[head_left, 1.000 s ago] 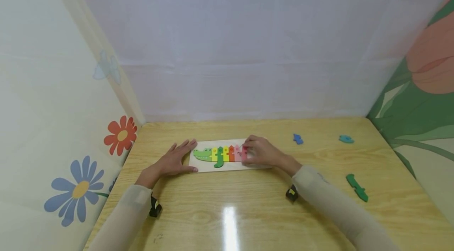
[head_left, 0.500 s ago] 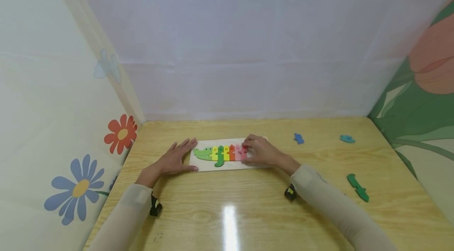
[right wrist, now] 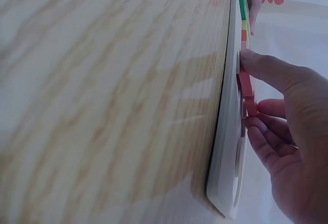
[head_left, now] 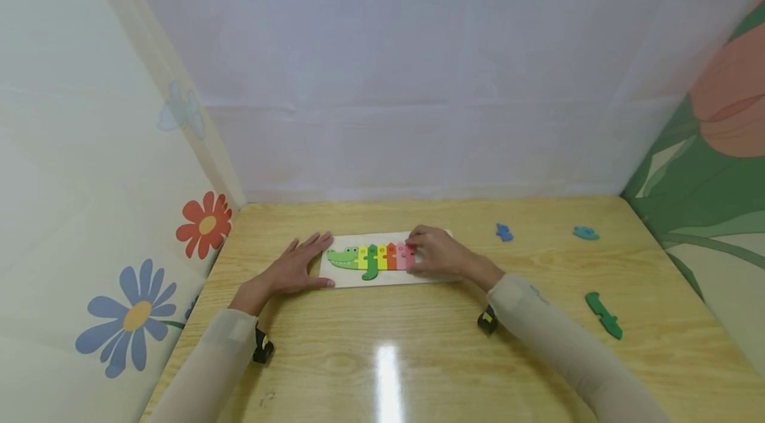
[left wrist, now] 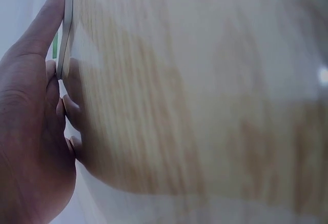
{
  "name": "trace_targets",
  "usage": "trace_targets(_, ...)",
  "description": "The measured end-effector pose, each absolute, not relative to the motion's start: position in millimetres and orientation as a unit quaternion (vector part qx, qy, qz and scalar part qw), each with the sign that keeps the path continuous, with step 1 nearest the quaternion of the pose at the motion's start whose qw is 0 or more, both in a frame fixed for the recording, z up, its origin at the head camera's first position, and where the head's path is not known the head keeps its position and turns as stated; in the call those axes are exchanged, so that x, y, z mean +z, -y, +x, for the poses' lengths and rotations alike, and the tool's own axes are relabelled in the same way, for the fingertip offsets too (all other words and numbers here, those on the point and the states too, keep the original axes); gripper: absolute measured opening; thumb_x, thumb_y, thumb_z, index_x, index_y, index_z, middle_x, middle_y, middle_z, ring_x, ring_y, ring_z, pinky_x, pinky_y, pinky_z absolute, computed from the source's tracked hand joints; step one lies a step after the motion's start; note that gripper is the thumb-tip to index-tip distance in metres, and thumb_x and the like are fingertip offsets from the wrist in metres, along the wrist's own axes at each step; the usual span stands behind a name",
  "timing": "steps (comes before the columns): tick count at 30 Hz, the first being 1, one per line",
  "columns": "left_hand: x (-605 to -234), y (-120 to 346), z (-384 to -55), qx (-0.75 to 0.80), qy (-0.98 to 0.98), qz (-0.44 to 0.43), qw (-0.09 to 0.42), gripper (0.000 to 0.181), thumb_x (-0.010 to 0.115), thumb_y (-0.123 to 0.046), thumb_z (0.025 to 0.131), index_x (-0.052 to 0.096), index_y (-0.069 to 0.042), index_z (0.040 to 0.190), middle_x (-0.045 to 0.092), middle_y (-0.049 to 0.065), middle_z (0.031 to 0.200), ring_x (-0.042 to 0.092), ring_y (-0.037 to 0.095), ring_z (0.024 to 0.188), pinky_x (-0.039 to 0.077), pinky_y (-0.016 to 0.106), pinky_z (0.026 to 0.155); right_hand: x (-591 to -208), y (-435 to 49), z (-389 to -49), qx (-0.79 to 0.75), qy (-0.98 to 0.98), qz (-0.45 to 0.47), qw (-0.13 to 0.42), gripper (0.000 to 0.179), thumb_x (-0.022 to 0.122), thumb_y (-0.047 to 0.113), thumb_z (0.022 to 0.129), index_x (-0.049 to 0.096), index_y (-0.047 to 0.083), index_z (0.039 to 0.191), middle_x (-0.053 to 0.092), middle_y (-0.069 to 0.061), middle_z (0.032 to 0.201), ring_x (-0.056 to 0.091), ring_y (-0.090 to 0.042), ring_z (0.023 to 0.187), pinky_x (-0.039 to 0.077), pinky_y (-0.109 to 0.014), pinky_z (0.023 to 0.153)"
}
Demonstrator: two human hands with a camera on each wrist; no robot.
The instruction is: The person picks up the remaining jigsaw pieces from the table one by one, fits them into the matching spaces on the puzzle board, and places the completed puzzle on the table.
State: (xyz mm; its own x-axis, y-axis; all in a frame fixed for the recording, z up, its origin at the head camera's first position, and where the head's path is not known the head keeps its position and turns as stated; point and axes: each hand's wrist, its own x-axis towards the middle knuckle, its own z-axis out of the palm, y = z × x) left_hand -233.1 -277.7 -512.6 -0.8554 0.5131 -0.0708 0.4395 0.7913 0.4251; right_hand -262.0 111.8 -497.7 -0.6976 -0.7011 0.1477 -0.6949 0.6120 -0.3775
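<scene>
A crocodile puzzle board [head_left: 352, 281] lies on the table, its head piece [head_left: 343, 259] at the left and yellow, green, orange and light pink pieces in a row behind it. My left hand [head_left: 293, 268] spreads at the board's left end, thumb [left wrist: 43, 21] and fingertips on its edge. With my right hand [head_left: 445, 255] I pinch a dark pink puzzle piece [right wrist: 246, 84] between thumb and fingers. It sits low over the board, right beside the light pink piece [head_left: 401, 255]. The hand hides the board's right part.
Loose pieces lie on the wooden table [head_left: 335, 356] to the right: a blue one [head_left: 504, 232], a teal one [head_left: 586, 232] and a long green one [head_left: 603, 315]. A pale cloth wall [head_left: 382, 78] stands behind, with flowered panels at both sides.
The dark pink piece has shifted slightly and now sits closer against the light pink one, still pinched by my right hand. My left hand stays at the board's left end.
</scene>
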Motion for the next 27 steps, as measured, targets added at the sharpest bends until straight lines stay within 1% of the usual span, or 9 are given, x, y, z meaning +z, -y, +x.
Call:
trace_targets(3, -512.6, 277.8, -232.9, 0.203, -0.941, 0.254, 0.091, 0.106, 0.08, -0.056, 0.09, 0.028, -0.007, 0.168, 0.024, 0.014, 0.175, 0.017, 0.041, 0.162, 0.005, 0.07, 0.126, -498.0, -111.7, -263.7, -0.213, -0.893, -0.397, 0.006, 0.056, 0.091, 0.034, 0.084, 0.075, -0.002, 0.124, 0.071, -0.013, 0.123, 0.068, -0.027, 0.114, 0.054, -0.043, 0.105)
trace_targets(11, -513.1, 277.8, -232.0, 0.211, -0.937, 0.269, 0.076, 0.105, 0.079, -0.057, 0.09, 0.031, -0.004, 0.166, 0.027, 0.018, 0.173, 0.021, 0.046, 0.16, 0.008, 0.074, 0.123, -500.7, -111.8, -265.7, -0.219, -0.886, -0.408, 0.007, 0.051, 0.091, 0.032, 0.085, 0.077, -0.002, 0.121, 0.073, -0.013, 0.121, 0.068, -0.027, 0.113, 0.054, -0.043, 0.104)
trace_targets(16, -512.3, 278.0, -231.6, 0.21, -0.938, 0.261, 0.085, 0.105, 0.079, -0.056, 0.09, 0.029, -0.005, 0.167, 0.025, 0.016, 0.175, 0.019, 0.043, 0.161, 0.006, 0.072, 0.125, -503.2, -111.3, -265.9, -0.224, -0.884, -0.41, 0.005, 0.053, 0.09, 0.032, 0.086, 0.076, -0.003, 0.122, 0.069, -0.013, 0.123, 0.067, -0.026, 0.112, 0.056, -0.041, 0.102)
trace_targets(20, -512.3, 278.1, -232.2, 0.21, -0.939, 0.258, 0.09, 0.104, 0.08, -0.054, 0.091, 0.028, -0.007, 0.168, 0.023, 0.013, 0.175, 0.017, 0.041, 0.162, 0.005, 0.07, 0.126, -503.6, -111.1, -265.2, -0.229, -0.882, -0.412, -0.001, 0.052, 0.091, 0.032, 0.086, 0.077, -0.004, 0.121, 0.068, -0.012, 0.12, 0.066, -0.025, 0.109, 0.056, -0.039, 0.1)
trace_targets(27, -511.4, 277.6, -231.8, 0.212, -0.937, 0.267, 0.083, 0.104, 0.08, -0.055, 0.09, 0.03, -0.005, 0.167, 0.025, 0.017, 0.174, 0.02, 0.044, 0.16, 0.007, 0.073, 0.124, -502.8, -111.5, -264.4, -0.226, -0.884, -0.409, -0.002, 0.052, 0.091, 0.033, 0.086, 0.077, -0.003, 0.121, 0.069, -0.012, 0.12, 0.066, -0.025, 0.11, 0.056, -0.04, 0.101)
